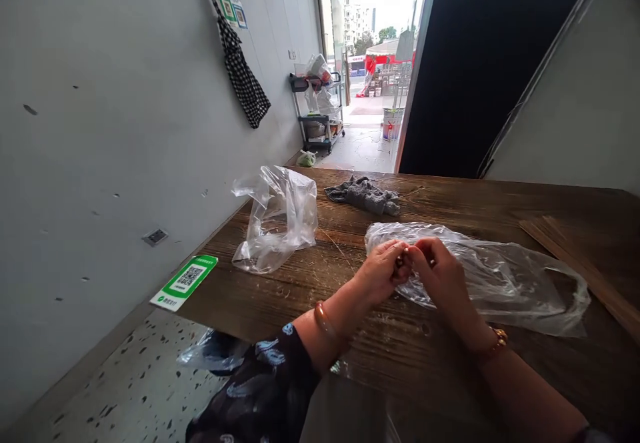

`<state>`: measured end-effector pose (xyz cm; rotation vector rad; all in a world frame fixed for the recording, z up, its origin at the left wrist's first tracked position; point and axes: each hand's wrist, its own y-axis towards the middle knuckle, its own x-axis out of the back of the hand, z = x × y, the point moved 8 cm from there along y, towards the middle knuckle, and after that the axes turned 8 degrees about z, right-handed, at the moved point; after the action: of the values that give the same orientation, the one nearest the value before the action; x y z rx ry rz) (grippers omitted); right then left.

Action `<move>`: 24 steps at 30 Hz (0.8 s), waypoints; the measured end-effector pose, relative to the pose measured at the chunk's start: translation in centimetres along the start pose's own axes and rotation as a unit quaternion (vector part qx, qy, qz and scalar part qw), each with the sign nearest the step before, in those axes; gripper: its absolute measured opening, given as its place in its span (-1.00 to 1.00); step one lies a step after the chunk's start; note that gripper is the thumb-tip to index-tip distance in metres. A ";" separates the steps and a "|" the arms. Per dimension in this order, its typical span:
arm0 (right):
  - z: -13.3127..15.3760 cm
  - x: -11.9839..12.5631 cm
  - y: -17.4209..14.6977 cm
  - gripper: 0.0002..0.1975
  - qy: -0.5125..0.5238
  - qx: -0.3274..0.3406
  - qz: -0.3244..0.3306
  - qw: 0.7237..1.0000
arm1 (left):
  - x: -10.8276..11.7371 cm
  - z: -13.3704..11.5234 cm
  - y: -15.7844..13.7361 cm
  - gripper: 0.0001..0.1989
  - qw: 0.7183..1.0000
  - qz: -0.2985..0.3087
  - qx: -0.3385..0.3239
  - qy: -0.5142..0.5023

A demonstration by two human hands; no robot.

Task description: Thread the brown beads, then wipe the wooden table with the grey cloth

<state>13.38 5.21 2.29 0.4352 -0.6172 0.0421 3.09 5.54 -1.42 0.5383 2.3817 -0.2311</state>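
My left hand and my right hand meet above the wooden table, fingers curled and tips pinched together. Whatever sits between the fingertips is too small and too covered to name. Just behind and under both hands lies a clear plastic bag, spread to the right with its handle loop near the table's right side. A second clear plastic bag stands crumpled at the left of the table, apart from my hands. A bangle circles my left wrist, and a beaded bracelet my right.
A grey cloth lies bunched near the far edge. Wooden strips rest on the right. At the left edge sits a green QR code card. Beyond the table, a loaded cart stands by the doorway, with a bucket nearby.
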 end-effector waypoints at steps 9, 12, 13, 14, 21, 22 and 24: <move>0.8 -0.3 -0.5 -0.69 -0.103 0.108 0.019 0.989 | 0.7 0.6 0.0 -0.60 0.999 0.004 -0.043 -0.014; 0.7 -0.1 -0.6 -0.66 -0.122 0.122 0.008 0.985 | 0.8 1.2 0.1 -0.63 0.999 0.006 -0.028 -0.024; 0.5 -0.1 -0.6 -0.65 -0.126 0.111 0.003 0.986 | 0.7 1.4 0.1 -0.64 0.999 0.006 -0.022 -0.026; 0.2 0.0 -0.6 -0.63 -0.131 0.091 -0.003 0.987 | 0.7 1.5 0.0 -0.67 1.000 0.005 -0.016 -0.026; -0.6 0.1 -0.5 -0.63 -0.081 0.017 -0.039 0.996 | 0.3 2.4 0.2 -0.77 0.995 0.003 0.057 -0.086; -0.4 0.1 -0.4 -0.65 -0.068 0.026 -0.038 0.997 | 0.2 2.4 0.2 -0.76 0.993 -0.002 0.066 -0.096; 0.0 0.2 -0.3 -0.68 -0.048 0.041 -0.035 0.997 | 0.1 2.3 0.1 -0.73 0.991 -0.004 0.079 -0.106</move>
<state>13.54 4.90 2.31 0.5402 -0.6961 -0.0216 4.41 4.94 -3.28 0.5477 2.1705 -0.4616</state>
